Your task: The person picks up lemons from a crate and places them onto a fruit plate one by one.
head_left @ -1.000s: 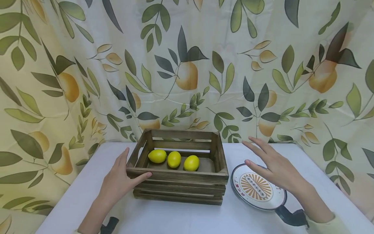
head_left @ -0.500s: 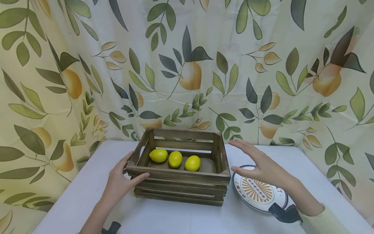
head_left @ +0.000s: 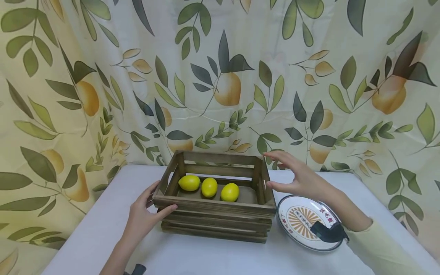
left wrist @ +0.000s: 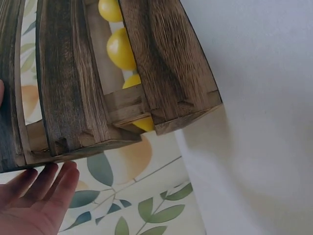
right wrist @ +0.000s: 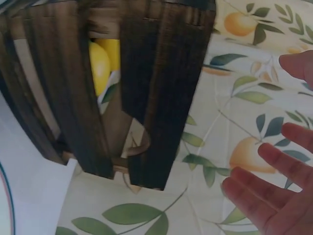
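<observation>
Brown slatted wood for the crate (head_left: 213,206), upright on the white bench (head_left: 206,259), close to its back edge and a little nearer its left edge than its right. On the crate's floor, in a row slanting from the left end toward the right, three yellow lemons (head_left: 209,187). At the crate's front left corner, the left hand (head_left: 142,217), grip pinching the wood with thumb over the front rim and fingers at the left end. Just beside the right end, apart from the wood, the right hand (head_left: 304,179) with a spread grip. Between crate and bench's right edge, a round plate (head_left: 302,223) with orange rays, partly hidden by a dark strap (head_left: 330,232). Beyond the back edge, a leaf-and-fruit printed cloth (head_left: 309,57).
</observation>
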The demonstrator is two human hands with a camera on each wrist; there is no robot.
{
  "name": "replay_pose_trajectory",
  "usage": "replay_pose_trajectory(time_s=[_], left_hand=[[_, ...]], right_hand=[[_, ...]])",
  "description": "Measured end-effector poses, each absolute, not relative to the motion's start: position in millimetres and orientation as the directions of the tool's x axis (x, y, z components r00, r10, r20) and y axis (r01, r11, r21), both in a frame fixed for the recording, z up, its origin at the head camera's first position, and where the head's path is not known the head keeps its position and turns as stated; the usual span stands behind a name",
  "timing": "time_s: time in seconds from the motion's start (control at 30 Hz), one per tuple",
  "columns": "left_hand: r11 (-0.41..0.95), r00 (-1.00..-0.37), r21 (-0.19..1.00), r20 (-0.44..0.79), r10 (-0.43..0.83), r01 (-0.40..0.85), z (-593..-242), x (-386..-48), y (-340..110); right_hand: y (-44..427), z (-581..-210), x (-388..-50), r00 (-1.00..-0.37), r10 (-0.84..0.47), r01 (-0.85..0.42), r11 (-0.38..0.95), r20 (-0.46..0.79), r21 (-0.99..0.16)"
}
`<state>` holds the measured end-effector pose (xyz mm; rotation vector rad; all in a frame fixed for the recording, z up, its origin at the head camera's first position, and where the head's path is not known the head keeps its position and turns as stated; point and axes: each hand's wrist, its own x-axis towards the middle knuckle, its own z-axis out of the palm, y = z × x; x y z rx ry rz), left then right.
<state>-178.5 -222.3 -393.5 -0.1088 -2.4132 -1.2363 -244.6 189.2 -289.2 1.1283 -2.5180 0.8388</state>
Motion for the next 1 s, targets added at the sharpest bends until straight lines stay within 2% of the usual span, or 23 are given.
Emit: replay_pose_trajectory(time_s=[0.17,0.27,0.53,0.77,1.0], left_hand=[[0.610,-0.902,0.750,0.413,-0.129,0.256,-391.5,-176.2,-223.4],[0.609,-0.899,0.749,0.419,-0.128,0.262,-389.9,-176.2,-224.0],[0.599,-0.910,0.764,0.392,-0.134,0.241,-392.3,-177.1,-222.2],[0.597,-0.895,0.758,0.422,-0.142,0.262,-394.4,-179.0,-220.9],[0.581,-0.894,0.763,0.429,-0.130,0.282,-396.6,-181.0,-220.6]], right_hand=[[180.8,-281.0,-253.0,-0.620,-0.633,-0.785,0.494,0.463,-0.375],[175.7,-277.3,-258.9,-0.615,-0.647,-0.788,0.482,0.451,-0.383],[168.4,-273.5,-278.1,-0.671,-0.640,-0.723,0.455,0.374,-0.519],[155.1,-270.7,-292.9,-0.620,-0.704,-0.751,0.405,0.346,-0.521],[148.1,-267.8,-303.2,-0.598,-0.734,-0.754,0.380,0.322,-0.536]])
